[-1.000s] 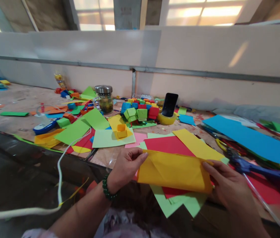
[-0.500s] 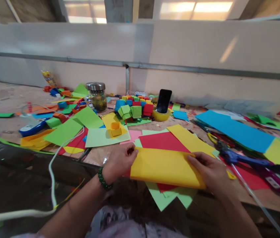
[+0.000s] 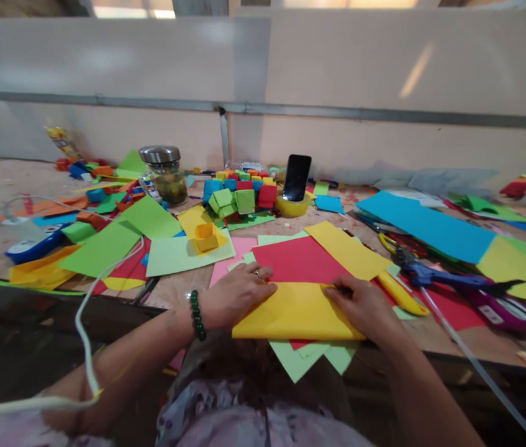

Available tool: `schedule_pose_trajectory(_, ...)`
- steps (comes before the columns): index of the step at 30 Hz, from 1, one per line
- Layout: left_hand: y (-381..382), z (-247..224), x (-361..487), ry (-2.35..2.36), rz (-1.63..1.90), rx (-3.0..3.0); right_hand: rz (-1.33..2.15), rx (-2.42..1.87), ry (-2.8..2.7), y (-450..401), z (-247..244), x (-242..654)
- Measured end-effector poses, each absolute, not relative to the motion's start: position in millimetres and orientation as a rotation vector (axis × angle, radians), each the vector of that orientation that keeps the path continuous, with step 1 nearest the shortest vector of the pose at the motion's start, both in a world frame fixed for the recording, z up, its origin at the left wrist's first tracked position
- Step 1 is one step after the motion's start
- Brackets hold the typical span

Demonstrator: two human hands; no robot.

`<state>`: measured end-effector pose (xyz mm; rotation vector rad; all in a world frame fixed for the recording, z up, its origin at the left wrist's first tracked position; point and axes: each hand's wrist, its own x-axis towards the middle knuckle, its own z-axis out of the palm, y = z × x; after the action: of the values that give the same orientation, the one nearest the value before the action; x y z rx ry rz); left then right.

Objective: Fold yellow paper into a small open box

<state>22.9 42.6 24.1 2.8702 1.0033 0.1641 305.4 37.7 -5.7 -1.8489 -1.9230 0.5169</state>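
Note:
A folded yellow sheet (image 3: pixel 297 313) lies over a red sheet (image 3: pixel 297 257) and pale green sheets (image 3: pixel 290 360) at the table's front edge. My left hand (image 3: pixel 239 295), with a green bead bracelet on the wrist, presses its fingers on the sheet's upper left part. At the upper right edge, my right hand (image 3: pixel 360 304) pinches the yellow sheet between thumb and fingers. Another yellow strip (image 3: pixel 346 248) rests on the red sheet behind my right hand. A small yellow paper box (image 3: pixel 205 238) sits on pale paper to the left.
Behind stand a glass jar (image 3: pixel 167 180), coloured paper cubes (image 3: pixel 244 195) and a phone (image 3: pixel 297 177) on a tape roll. Blue sheets (image 3: pixel 425 223), a yellow cutter (image 3: pixel 402 293) and a blue-handled tool (image 3: pixel 449 274) lie right. A white cable (image 3: pixel 83 335) crosses the left side.
The yellow sheet has come down flatter onto the stack. Both hands have moved closer together along its upper edge. The yellow cutter now shows beside my right hand. The view has shifted.

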Motion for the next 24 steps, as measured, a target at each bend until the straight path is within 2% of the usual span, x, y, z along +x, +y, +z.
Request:
schedule_pose_trajectory(5,47,28,27,0.838,0.109,2.837,0.522,-1.822,-1.887,39,-9,307)
schedule_pose_trajectory(10,43,31,30,0.907,0.063,2.797,0.595,-1.81,-1.836,41,-10,309)
schedule_pose_trajectory(18,32,26,36,1.05,0.039,2.83,0.912,-1.608,-1.496,33,-2,308)
schedule_pose_trajectory(24,27,16,34,1.092,0.037,2.872,0.939,-1.635,-1.458,34,-1,307)
